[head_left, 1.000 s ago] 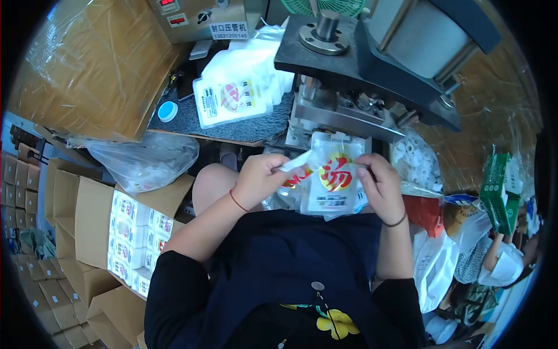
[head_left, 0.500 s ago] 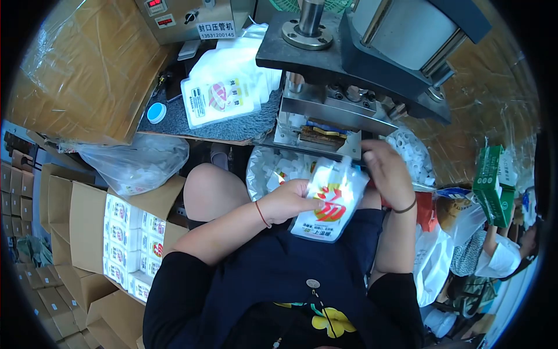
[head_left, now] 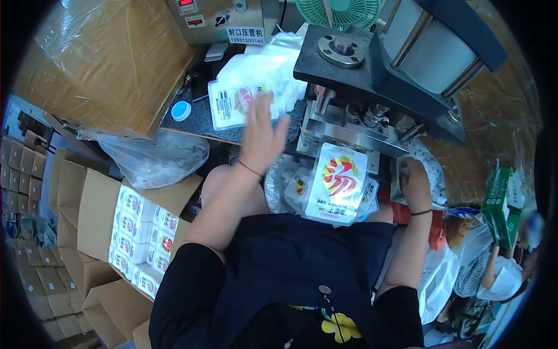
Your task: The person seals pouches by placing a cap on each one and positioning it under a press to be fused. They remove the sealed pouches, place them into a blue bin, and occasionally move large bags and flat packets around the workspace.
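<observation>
My left hand is open, fingers stretched and slightly blurred, over the near edge of a fanned pile of white spout pouches. My right hand reaches down at a clear bag of small white plastic spouts; its fingertips are hidden there. Between my hands, a printed pouch with red and yellow lettering rests at the front of the press machine, held by neither hand. Its upper end lies under the metal bar. More pouches show beneath it, above my lap.
An open carton of packed pouches stands at lower left. A blue-white lid lies on the grey mat. The control box and green fan are behind. Another person sits at far right.
My left hand has left the pouch and moved up and left to the pile. The pouch now sits at the press. My right hand has shifted right to the bag of spouts.
</observation>
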Tool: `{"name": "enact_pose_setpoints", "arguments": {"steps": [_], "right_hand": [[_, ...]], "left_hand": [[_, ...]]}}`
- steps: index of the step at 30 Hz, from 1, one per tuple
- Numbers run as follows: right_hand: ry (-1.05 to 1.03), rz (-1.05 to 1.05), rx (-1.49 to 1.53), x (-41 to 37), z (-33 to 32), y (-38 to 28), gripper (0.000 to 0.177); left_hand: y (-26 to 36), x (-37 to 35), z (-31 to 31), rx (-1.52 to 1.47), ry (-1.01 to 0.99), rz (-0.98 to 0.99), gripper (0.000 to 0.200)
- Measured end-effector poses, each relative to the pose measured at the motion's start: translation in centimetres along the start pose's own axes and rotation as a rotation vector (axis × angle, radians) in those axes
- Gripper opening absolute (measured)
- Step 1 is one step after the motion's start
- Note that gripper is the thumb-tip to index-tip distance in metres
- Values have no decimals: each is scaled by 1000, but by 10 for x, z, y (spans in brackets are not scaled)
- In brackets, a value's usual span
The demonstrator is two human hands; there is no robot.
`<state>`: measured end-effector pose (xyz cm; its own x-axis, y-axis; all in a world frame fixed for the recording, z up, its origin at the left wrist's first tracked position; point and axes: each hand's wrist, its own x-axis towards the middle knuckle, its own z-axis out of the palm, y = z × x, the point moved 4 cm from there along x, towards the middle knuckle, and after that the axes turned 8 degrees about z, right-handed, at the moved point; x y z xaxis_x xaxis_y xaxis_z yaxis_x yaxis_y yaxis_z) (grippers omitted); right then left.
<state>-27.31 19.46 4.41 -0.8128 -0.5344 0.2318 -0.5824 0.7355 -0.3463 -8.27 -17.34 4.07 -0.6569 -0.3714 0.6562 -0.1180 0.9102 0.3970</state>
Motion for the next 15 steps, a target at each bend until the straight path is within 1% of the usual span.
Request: {"name": "enact_pose_setpoints", "arguments": {"steps": [1,2,3,5,6,7,9,10,11,12,13,14,15], "right_hand": [[8,9,24,-1,1,6,28],[16,17,50,-3,1,9,30],[53,54,80,-6,-8,0,29],[121,137,142,-19,-30,-24,27],[150,133,179,-23,-30,-23,26],[153,80,192,-27,-27,-27,25],[168,-28,208,-30,-21,-44,22],[122,-40,278,-32,-18,-66,22],[73,-137,262,-33,-17,-86,20],[-46,-64,379,-35,-7,-96,21],[-133,-113,544,-34,-1,-106,20],[-139,-155,545,-32,-10,-123,19],[-107,-130,553,-30,-14,-130,19]], "left_hand": [[1,11,-20,426,65,213,55],[-6,4,-22,435,-23,280,53],[-13,-9,-20,444,-109,345,50],[-20,-33,-17,341,-234,410,45],[-20,-45,-17,227,-274,413,43],[-19,-55,-17,110,-316,415,40],[-29,-63,-22,-193,-293,122,34],[-30,-68,-21,-349,-286,-29,32],[-18,-71,-10,-822,-234,-312,24],[2,-70,-14,-784,-349,-274,19],[19,-66,-17,-744,-456,-228,16],[30,-68,-12,-730,-488,-217,16],[41,-72,-6,-716,-519,-210,16]]}}
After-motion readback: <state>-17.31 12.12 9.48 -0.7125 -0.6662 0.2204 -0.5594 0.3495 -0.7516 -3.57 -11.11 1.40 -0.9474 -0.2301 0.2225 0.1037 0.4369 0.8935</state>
